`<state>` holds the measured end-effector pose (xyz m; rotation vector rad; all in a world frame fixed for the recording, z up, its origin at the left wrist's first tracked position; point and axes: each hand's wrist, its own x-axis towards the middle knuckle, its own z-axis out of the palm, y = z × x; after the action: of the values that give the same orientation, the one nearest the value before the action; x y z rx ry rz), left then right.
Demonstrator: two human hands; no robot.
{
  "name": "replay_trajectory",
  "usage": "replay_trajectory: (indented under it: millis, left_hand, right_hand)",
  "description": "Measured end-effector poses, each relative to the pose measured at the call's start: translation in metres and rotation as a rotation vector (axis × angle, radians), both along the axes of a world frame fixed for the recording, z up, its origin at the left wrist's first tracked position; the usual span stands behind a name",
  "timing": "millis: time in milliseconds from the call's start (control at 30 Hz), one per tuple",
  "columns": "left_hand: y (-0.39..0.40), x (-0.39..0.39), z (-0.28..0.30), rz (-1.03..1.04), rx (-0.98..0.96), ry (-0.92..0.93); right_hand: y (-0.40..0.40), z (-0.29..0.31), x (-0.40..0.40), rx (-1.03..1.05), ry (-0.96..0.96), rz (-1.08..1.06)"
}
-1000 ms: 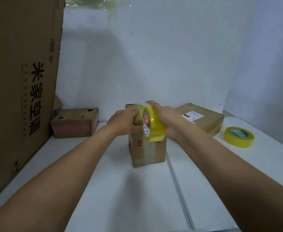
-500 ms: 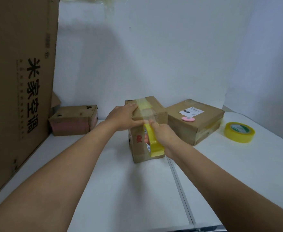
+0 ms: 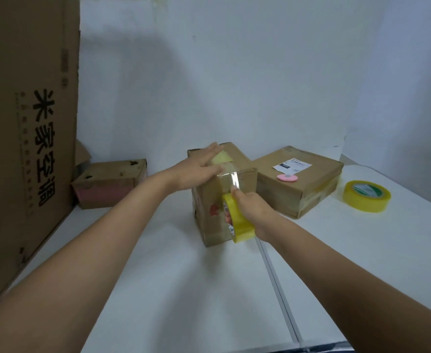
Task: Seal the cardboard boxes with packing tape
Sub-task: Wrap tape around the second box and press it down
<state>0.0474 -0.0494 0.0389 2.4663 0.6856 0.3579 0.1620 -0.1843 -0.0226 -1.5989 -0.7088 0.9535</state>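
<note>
The near part of the white surface [image 3: 173, 289] lies open between the two forearms, up to the front of the small box [image 3: 210, 200]. On the left, a tall cardboard carton [image 3: 26, 123] closes that side, and a low box [image 3: 110, 183] stands against it near the wall. Just right of the small box stands a flat box [image 3: 308, 179], carrying a pink object [image 3: 287, 177]. Farther right lies a spare tape roll [image 3: 366, 196], with open surface in front of it.
</note>
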Motion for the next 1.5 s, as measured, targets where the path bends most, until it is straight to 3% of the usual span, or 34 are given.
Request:
replay_trajectory:
  millis: [100, 200, 300, 367, 433, 667, 833, 900, 933, 1067, 1167, 1233, 1300, 1400, 1500]
  left_hand:
    - [-0.019, 0.029, -0.016, 0.087, 0.307, 0.068]
    - [-0.020, 0.035, -0.040, 0.185, 0.524, -0.069]
    - [-0.009, 0.041, -0.050, 0.199, 0.523, -0.177]
    - [-0.002, 0.046, -0.050, 0.223, 0.515, -0.211]
    - [0.003, 0.050, -0.050, 0.234, 0.522, -0.236]
    - [0.011, 0.059, -0.051, 0.248, 0.526, -0.276]
    - [0.012, 0.060, -0.052, 0.247, 0.521, -0.259]
    - [0.011, 0.060, -0.051, 0.246, 0.511, -0.257]
    - [0.011, 0.060, -0.051, 0.246, 0.504, -0.259]
    - [0.007, 0.057, -0.048, 0.237, 0.471, -0.252]
    - [0.006, 0.055, -0.044, 0.227, 0.405, -0.220]
    - [0.006, 0.054, -0.041, 0.210, 0.363, -0.199]
    - [0.006, 0.051, -0.037, 0.191, 0.321, -0.181]
    - [0.007, 0.043, -0.030, 0.117, 0.146, -0.203]
    - [0.007, 0.037, -0.023, 0.116, -0.096, -0.427]
  right_hand:
    - [0.005, 0.002, 0.010, -0.048, 0.029, 0.022]
    - [0.009, -0.002, 0.042, -0.080, -0.078, -0.125]
    - [0.008, -0.011, 0.083, -0.063, -0.405, -0.299]
    - [0.010, -0.015, 0.107, -0.169, -0.733, -0.329]
    - [0.016, -0.016, 0.121, -0.216, -0.936, -0.309]
    - [0.040, -0.029, 0.158, -0.421, -1.158, -0.143]
    - [0.030, -0.032, 0.172, -0.315, -1.281, -0.145]
    - [0.026, -0.026, 0.170, -0.252, -1.199, -0.217]
    - [0.028, -0.023, 0.167, -0.177, -1.049, -0.264]
    - [0.032, -0.007, 0.144, 0.204, 0.151, -0.311]
    - [0.027, -0.005, 0.127, 0.277, 0.449, -0.194]
    - [0.023, 0.000, 0.119, 0.364, 0.512, -0.186]
    - [0.021, 0.013, 0.111, 0.449, 0.450, -0.200]
    - [0.025, 0.036, 0.099, 0.535, 0.092, -0.180]
    - [0.036, 0.049, 0.085, 0.456, -0.336, -0.112]
